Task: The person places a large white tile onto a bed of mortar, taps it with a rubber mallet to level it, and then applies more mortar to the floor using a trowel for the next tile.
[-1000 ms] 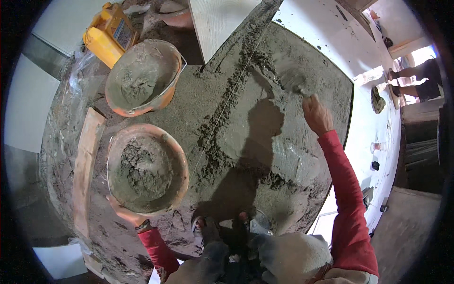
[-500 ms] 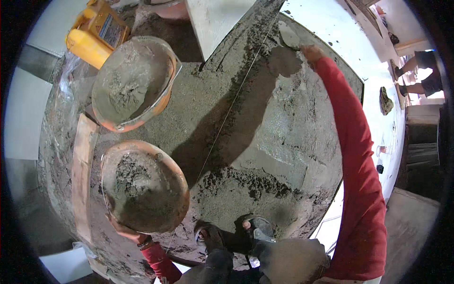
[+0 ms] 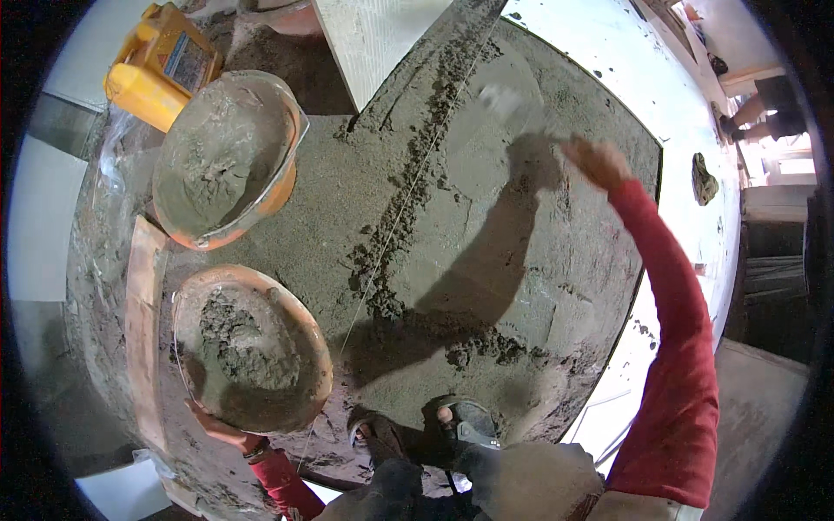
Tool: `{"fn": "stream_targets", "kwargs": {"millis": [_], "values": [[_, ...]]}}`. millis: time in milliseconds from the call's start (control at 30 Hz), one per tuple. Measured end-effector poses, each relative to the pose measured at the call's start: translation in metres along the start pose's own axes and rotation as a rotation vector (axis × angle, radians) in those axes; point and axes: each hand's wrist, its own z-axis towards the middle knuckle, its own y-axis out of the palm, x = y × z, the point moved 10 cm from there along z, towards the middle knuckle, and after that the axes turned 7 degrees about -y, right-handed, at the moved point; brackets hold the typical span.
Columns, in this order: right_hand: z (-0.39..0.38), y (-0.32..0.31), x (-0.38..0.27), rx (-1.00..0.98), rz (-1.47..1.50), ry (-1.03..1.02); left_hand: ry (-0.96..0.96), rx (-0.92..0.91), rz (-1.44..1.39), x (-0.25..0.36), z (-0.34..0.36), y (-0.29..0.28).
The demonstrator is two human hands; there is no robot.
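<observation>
Head view: trowel (image 3: 506, 101) out over the grey mortar bed (image 3: 599, 234), bucket (image 3: 321, 360) by the other hand.
So the right hand (image 3: 599, 162) looked to have its fingers wrapped round the trowel's handle, motion blur and all; the blade was towards the bed's far end, between the string (image 3: 395, 221) and the far right edge. Left hand (image 3: 219, 428) was against the near side of the bucket with mortar in it, fingers partly hidden, so can't tell how wide they were. A second bucket (image 3: 280, 189) sat just beyond, next to a yellow jerrycan (image 3: 165, 69).
</observation>
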Motion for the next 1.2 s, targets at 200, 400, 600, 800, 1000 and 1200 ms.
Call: {"fn": "stream_targets", "kwargs": {"millis": [200,400,600,800,1000,1200], "values": [[0.009,0.082,0.115,-0.215,1.002,0.86,-0.06,0.013,-0.065,-0.001,0.004,0.005],[-0.037,0.014,-0.022,-0.153,1.325,0.462,0.234,-0.114,0.359,0.022,-0.011,0.018],[-0.092,-0.019,-0.108,-0.237,0.72,0.051,0.07,-0.03,0.071,0.01,-0.002,0.009],[-0.008,0.011,0.028,0.234,-0.086,0.005,0.108,-0.049,-0.067,0.016,-0.008,0.014],[0.048,0.042,0.077,-0.137,1.207,0.895,-0.108,-0.071,-0.205,-0.007,0.004,0.013],[0.02,-0.043,-0.114,-0.069,0.358,-0.206,-0.236,-0.083,-0.44,-0.021,0.0,0.016]]}}
